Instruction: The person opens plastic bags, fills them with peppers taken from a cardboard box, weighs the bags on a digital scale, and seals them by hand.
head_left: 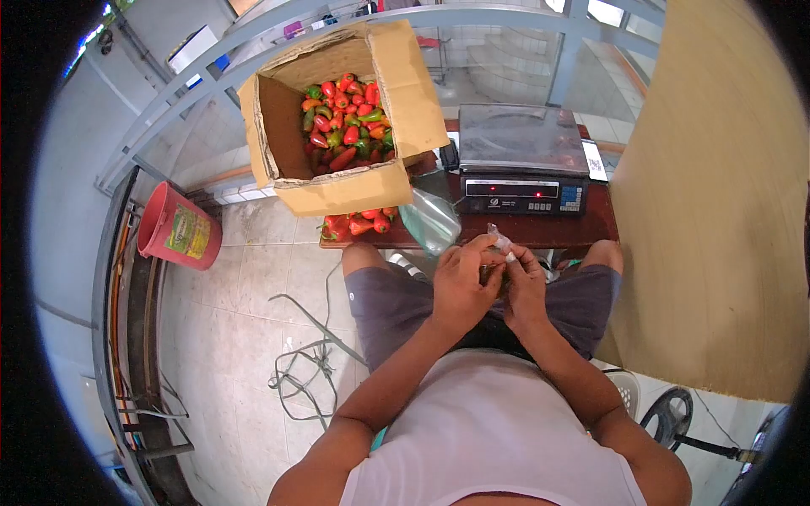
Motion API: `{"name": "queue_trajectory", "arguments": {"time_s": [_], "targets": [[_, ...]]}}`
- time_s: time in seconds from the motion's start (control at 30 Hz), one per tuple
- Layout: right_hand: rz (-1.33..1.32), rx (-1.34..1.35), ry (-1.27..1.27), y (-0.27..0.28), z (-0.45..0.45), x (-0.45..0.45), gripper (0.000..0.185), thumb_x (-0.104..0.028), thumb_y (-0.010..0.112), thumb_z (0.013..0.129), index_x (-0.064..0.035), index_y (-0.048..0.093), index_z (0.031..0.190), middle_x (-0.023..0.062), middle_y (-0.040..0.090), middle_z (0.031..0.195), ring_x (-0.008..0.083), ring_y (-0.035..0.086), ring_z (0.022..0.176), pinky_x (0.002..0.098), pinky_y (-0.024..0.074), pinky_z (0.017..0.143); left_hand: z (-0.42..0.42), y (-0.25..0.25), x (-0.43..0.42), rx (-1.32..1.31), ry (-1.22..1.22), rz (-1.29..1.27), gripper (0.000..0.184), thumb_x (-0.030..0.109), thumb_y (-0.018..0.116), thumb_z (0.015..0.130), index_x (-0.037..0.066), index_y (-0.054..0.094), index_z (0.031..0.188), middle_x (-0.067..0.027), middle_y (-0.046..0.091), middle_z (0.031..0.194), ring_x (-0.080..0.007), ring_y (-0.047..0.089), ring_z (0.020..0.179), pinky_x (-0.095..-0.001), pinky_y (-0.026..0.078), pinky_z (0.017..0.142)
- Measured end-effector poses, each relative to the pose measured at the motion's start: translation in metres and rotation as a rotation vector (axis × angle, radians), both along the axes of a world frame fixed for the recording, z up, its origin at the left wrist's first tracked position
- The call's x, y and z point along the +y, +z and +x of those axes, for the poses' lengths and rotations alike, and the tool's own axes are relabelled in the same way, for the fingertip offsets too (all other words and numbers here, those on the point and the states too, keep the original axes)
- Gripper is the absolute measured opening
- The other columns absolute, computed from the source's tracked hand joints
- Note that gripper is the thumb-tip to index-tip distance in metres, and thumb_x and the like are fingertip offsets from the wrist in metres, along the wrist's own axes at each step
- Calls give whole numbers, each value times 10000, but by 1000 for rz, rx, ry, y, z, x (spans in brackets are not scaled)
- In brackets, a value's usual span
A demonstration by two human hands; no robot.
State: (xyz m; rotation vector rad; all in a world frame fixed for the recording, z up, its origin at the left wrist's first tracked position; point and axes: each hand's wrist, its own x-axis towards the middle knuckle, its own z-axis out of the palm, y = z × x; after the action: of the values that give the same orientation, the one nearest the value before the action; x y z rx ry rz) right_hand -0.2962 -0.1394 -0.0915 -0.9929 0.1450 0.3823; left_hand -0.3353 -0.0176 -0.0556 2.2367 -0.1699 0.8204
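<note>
Above my lap, my left hand [464, 285] and my right hand [527, 282] are close together, fingers pinched on a small piece of clear plastic [499, 241] that looks like the gathered top of a bag. Anything lower in the fingers is hidden. Just left of my hands, at the bench edge, lies a clear plastic bag [431, 221]. A cardboard box [344, 199] with open flaps holds many red, green and orange peppers [350, 126]. More red peppers [361, 223] lie on the bench in front of the box.
A digital weighing scale [523, 164] stands on the dark red bench [602, 223], a phone [594, 160] beside it. To the left are a red bucket [179, 228] and a tangled strap [308, 375] on the tiled floor. A plywood panel [717, 219] rises at the right.
</note>
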Motion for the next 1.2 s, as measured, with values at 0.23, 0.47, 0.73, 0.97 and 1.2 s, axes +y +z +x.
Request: {"name": "queue_trajectory", "arguments": {"time_s": [0.23,0.47,0.73,0.97,1.2], "targets": [[-99,61,168,14,-13,-20,129,-180,591,1007,-67,619,1065,24,645,966,105,641,865,264,578,685,3,3,0,92,-101,46,431,15,725,714,78,546,1101,-58,636,921,-299,635,812,-422,465,796],[-166,-122,721,17,23,-71,112,-124,605,961,-71,621,1058,-6,623,925,88,597,847,263,505,774,-3,-10,4,300,-295,-377,406,16,720,726,80,531,1080,-85,617,889,-299,605,753,-418,444,747],[-419,-196,590,27,-5,-65,103,-13,596,903,-62,552,982,-5,591,889,76,571,786,255,485,675,-29,5,-9,153,-328,59,354,73,733,775,79,560,1083,-93,608,895,-250,611,823,-387,431,828],[-496,-894,445,56,-19,-49,155,58,587,836,-44,519,932,48,569,865,120,581,756,253,483,686,-14,-40,20,178,-111,-515,483,151,773,823,84,533,1237,-42,604,1044,-166,608,940,-315,516,792],[-166,-579,107,22,0,-69,520,-364,639,941,-97,486,1361,140,570,1284,243,599,1109,394,479,987,-15,-15,-5,790,-399,-1461,619,335,653,960,54,406,1454,-125,502,1391,-234,594,1171,-410,526,980]]}}
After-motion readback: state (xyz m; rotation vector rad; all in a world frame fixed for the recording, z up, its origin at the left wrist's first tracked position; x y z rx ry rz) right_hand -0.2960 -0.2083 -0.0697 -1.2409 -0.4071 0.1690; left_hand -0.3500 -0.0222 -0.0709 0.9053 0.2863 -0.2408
